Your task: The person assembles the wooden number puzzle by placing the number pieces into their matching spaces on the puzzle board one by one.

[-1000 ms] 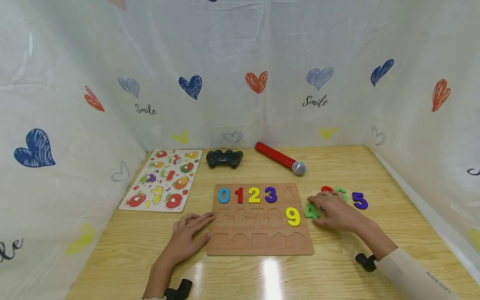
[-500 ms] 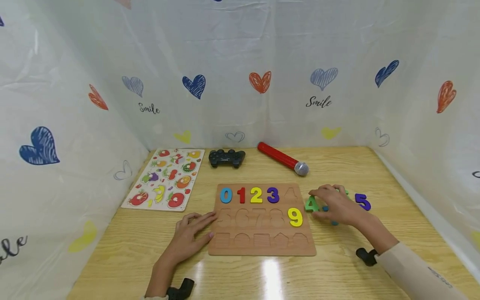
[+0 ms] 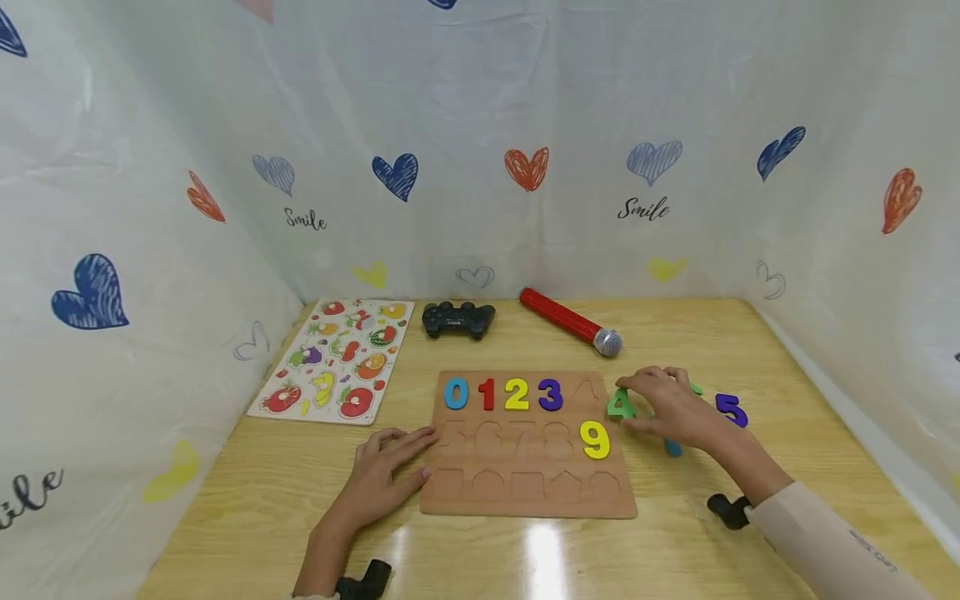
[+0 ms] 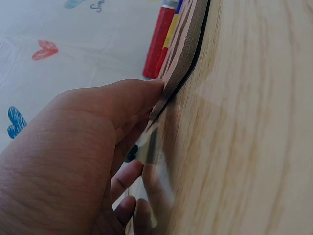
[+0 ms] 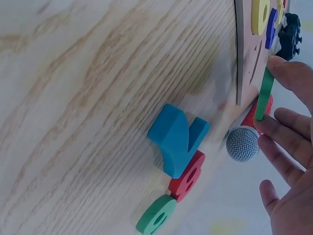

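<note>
My right hand [image 3: 671, 408] pinches a green number 4 [image 3: 621, 404] between thumb and fingers, just off the right edge of a wooden number board [image 3: 525, 504]. In the right wrist view the 4 is seen edge-on, raised above the table. My left hand [image 3: 382, 479] touches the board's left edge, fingers extended; the left wrist view shows its thumb against the rim. Blue 0, red 1, yellow 2 and purple 3 sit in the top row. A yellow 9 [image 3: 595, 440] sits at the second row's right end.
Near my right hand lie a blue 7 [image 5: 176, 139], a red 8 [image 5: 187, 177], a green 6 [image 5: 156, 215] and a purple 5 [image 3: 731, 410]. Behind the board are a game controller [image 3: 458, 320] and a red microphone [image 3: 566, 318]. A fruit puzzle board [image 3: 333, 362] lies left.
My right hand has lifted the green 4 and brought it slightly left, closer to the board's upper right corner. The left hand has stayed at the board's edge. The head view has shifted slightly.
</note>
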`<state>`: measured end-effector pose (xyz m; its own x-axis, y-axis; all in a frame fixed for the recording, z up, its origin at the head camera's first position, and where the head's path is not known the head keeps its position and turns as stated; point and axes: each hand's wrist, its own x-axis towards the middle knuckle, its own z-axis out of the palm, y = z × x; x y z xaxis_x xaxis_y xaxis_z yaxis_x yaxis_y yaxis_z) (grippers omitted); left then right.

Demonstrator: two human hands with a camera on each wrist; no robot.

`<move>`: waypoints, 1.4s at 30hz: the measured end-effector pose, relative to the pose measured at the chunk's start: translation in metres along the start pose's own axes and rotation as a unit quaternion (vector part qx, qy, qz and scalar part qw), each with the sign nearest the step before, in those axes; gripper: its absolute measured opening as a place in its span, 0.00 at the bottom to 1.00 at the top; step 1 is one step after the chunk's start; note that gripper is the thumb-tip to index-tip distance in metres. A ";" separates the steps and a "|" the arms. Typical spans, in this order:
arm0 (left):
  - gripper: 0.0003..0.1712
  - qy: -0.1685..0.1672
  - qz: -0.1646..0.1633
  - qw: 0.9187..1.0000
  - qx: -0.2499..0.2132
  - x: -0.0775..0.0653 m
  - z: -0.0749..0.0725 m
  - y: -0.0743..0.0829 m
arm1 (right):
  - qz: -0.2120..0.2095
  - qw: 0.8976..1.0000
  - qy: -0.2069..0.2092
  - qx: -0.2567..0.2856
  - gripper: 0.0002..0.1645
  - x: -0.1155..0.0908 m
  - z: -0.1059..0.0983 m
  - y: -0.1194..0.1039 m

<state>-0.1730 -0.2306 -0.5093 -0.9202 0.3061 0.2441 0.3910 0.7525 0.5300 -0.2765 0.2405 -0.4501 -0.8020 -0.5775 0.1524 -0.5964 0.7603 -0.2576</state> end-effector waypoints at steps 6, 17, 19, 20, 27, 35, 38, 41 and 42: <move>0.29 -0.006 -0.004 1.000 -0.001 -0.002 0.001 0.001 | 0.002 1.000 -0.002 0.009 0.33 0.004 0.002 -0.002; 0.29 -0.003 0.000 1.000 -0.003 -0.001 0.000 0.001 | -0.002 1.000 -0.005 0.012 0.36 0.016 0.004 -0.004; 0.29 -0.005 -0.001 1.000 -0.008 -0.001 0.001 0.000 | -0.003 1.000 -0.004 0.011 0.36 0.018 0.005 -0.005; 0.29 -0.005 -0.002 1.000 -0.010 -0.001 0.001 0.000 | -0.003 1.000 -0.003 0.011 0.35 0.019 0.006 -0.005; 0.29 -0.003 -0.002 1.000 -0.009 0.000 0.001 -0.001 | -0.001 1.000 -0.002 0.010 0.35 0.026 0.009 -0.005; 0.29 -0.001 0.000 1.000 -0.003 0.001 0.000 0.000 | -0.002 1.000 -0.004 0.010 0.36 0.032 0.011 -0.007; 0.29 0.003 0.002 1.000 0.002 0.000 0.002 -0.001 | -0.009 1.000 -0.002 0.008 0.36 0.035 0.012 -0.008; 0.29 0.007 0.006 1.000 0.004 0.000 0.003 -0.001 | -0.013 1.000 -0.002 0.008 0.36 0.037 0.014 -0.008; 0.29 0.008 0.006 1.000 0.003 0.000 0.003 -0.001 | -0.013 1.000 -0.003 0.008 0.36 0.038 0.015 -0.008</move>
<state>-0.1740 -0.2297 -0.5119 -0.9147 0.3068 0.2630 0.4023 0.7523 0.5217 -0.3019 0.2078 -0.4563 -0.7862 -0.5985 0.1539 -0.6161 0.7403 -0.2688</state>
